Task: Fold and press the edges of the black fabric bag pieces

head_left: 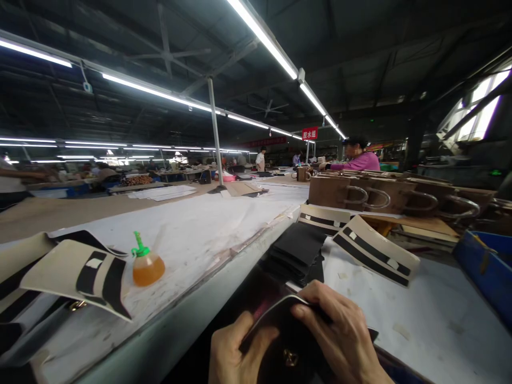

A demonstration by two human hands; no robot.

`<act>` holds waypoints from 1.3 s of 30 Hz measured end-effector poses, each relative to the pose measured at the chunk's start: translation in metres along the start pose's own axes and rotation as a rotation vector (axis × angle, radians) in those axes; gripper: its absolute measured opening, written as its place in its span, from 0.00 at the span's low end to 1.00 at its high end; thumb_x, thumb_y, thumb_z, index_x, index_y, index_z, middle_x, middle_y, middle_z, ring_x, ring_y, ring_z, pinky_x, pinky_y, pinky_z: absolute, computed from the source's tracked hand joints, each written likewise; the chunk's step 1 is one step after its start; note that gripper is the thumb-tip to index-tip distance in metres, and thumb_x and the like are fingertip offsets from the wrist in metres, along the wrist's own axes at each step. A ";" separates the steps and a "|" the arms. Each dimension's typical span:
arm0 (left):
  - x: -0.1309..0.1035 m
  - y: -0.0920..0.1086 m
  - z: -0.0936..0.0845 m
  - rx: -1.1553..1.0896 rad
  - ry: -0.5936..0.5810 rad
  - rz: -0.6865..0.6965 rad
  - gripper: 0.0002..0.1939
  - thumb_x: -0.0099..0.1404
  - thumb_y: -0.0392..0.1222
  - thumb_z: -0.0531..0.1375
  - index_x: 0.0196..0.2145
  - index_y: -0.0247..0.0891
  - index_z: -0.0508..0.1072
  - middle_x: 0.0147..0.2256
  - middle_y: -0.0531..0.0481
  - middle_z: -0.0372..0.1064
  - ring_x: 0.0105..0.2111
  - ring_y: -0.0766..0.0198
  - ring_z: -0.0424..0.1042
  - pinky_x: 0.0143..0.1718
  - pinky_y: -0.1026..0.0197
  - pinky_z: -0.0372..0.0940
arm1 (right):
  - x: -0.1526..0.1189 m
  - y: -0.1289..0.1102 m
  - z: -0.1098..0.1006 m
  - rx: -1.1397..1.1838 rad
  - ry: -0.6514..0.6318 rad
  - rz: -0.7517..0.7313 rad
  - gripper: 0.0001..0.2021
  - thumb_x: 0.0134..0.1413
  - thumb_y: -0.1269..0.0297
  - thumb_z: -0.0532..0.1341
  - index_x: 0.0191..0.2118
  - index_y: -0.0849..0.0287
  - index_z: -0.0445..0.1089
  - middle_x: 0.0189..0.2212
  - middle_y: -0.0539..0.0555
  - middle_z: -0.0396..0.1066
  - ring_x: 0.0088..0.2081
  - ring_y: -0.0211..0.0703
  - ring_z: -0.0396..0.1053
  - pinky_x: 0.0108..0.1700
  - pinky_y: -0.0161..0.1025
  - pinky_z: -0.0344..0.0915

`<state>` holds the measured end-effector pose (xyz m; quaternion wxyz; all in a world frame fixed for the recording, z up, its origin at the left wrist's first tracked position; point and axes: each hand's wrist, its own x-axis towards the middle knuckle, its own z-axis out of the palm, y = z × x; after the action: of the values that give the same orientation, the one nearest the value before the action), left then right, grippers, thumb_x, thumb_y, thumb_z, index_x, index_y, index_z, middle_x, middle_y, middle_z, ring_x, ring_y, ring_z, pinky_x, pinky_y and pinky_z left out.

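Pinching a dark panel (282,325) by its curved edge, the left hand (238,352) holds lower and the right hand (342,333) higher, so that edge slants up rightward between them; the panel sits right of the long bench (200,298), gold clasp (290,358) between both hands

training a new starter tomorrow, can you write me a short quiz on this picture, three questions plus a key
1. What are the left grip and right grip holding?
(a) a ruler
(b) a dark piece with a gold-coloured fitting
(c) a brush

2. True or false: the green-topped bottle stands upright on the white-covered table.

3. Fill in the colour: the bin at the right edge of the view is ____.

Key: 1. b; 2. true; 3. blue.
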<state>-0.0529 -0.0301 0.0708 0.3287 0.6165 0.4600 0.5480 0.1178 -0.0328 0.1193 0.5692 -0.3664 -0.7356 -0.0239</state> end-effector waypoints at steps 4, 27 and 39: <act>0.015 -0.019 -0.012 0.106 0.042 0.330 0.18 0.64 0.59 0.64 0.30 0.42 0.75 0.23 0.59 0.69 0.23 0.72 0.68 0.27 0.71 0.62 | 0.010 -0.004 -0.012 0.251 -0.237 0.329 0.24 0.66 0.47 0.58 0.23 0.58 0.63 0.19 0.46 0.60 0.21 0.33 0.56 0.22 0.32 0.52; 0.012 0.007 0.023 0.430 0.287 0.881 0.11 0.69 0.29 0.59 0.48 0.36 0.72 0.29 0.50 0.79 0.23 0.66 0.77 0.30 0.66 0.67 | 0.001 -0.002 0.001 0.084 -0.010 0.204 0.25 0.69 0.49 0.57 0.22 0.58 0.66 0.18 0.46 0.64 0.20 0.33 0.62 0.22 0.29 0.59; 0.009 0.025 0.022 0.296 0.239 0.478 0.17 0.73 0.39 0.50 0.25 0.42 0.65 0.18 0.58 0.60 0.17 0.69 0.61 0.24 0.65 0.55 | 0.002 -0.005 0.000 -0.170 0.023 -0.253 0.05 0.69 0.68 0.59 0.44 0.58 0.72 0.32 0.53 0.74 0.29 0.37 0.72 0.32 0.32 0.70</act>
<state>-0.0268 -0.0288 0.0926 0.0405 0.6794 0.4123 0.6056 0.1148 -0.0358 0.1230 0.5368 -0.3174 -0.7647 -0.1620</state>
